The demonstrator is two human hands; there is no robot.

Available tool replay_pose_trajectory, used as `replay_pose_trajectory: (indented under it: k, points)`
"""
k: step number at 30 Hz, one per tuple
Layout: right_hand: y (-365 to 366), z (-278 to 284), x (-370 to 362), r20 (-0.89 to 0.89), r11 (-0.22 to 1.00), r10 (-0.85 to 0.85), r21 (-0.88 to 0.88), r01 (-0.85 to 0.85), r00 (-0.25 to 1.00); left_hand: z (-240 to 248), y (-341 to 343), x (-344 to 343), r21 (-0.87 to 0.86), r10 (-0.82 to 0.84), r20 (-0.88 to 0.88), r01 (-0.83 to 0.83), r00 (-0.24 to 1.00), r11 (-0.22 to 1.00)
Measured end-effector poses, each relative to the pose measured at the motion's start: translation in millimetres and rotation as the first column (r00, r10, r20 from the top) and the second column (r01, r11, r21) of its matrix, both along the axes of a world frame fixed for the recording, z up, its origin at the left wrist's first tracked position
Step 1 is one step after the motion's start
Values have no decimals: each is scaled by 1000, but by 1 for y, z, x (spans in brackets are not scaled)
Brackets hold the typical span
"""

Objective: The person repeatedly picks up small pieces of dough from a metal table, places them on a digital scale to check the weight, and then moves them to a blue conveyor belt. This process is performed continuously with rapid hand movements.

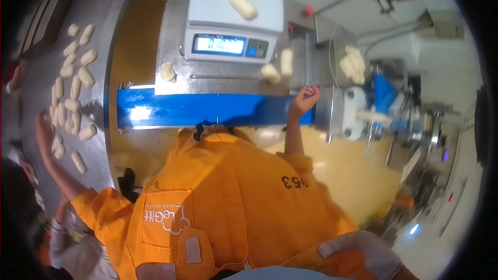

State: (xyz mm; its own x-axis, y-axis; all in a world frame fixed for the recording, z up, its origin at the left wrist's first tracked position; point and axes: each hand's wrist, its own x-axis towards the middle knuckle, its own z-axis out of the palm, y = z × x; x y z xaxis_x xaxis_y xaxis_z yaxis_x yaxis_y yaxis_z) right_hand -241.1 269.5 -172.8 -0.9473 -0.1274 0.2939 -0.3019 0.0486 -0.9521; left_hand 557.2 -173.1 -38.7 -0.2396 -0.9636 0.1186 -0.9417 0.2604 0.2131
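My left hand (44, 127) reaches over the steel table on the left, beside a loose group of pale dough pieces (75, 87). Its fingers are blurred against the dough, so their grip is unclear. Over the right end of the blue conveyor belt (202, 111), my right hand (305, 99) hovers with its fingers curled in and nothing visible in them. Ahead of it, two short dough pieces (286, 62) lie on the steel bench. One dough log (241, 3) rests on the white digital scale (233, 26), whose display is lit.
A small dough lump (168, 72) sits left of the scale on the bench. More dough (353, 65) is heaped at the right, near white and blue machinery (355, 114). Another person's pale sleeve (78, 251) shows at the lower left, by the steel table (98, 145).
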Motion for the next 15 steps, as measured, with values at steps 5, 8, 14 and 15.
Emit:
replay_pose_trajectory:
  k: [5, 8, 14, 15]
  points:
    - [126, -129, -39, -398, 434, -401, 711, 554, 825, -10, 23, -188, 107, -237, -176, 258, 955, 960]
    - [107, -141, -35, -252, 335, -419, 850, 407, 872, 45, 60, -340, 159, -374, -266, 423, 889, 892]
    - [107, -154, -54, -200, 297, -455, 885, 359, 868, 75, 88, -579, -220, -888, -163, 862, 430, 457]
    - [109, -150, -56, -176, 343, -472, 866, 363, 864, 75, 94, -609, -236, -940, -144, 912, 308, 335]
